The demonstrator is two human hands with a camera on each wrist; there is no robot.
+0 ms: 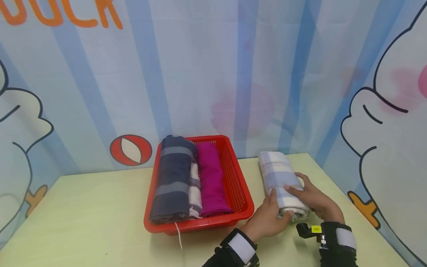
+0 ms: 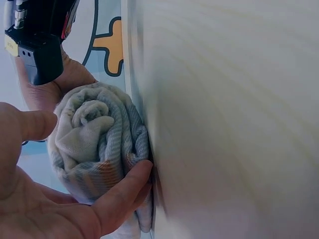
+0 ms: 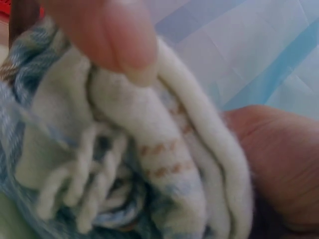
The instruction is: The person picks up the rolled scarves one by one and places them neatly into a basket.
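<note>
A rolled light blue and white plaid scarf lies on the table to the right of the red basket. My left hand is at its near left end, fingers along the side and thumb by the coiled end. In the left wrist view, one of its fingertips reaches low on the roll, close to the tabletop. From the right, my right hand grips the roll with thumb and fingers spread over it. The right wrist view shows twisted fringe in the coiled end, with a thumb or fingertip pressing the cloth above.
In the basket lie a dark blue-grey striped roll, a magenta roll and a white and dark roll partly hidden between them. A white string hangs over its front rim. A printed curtain stands behind the pale table.
</note>
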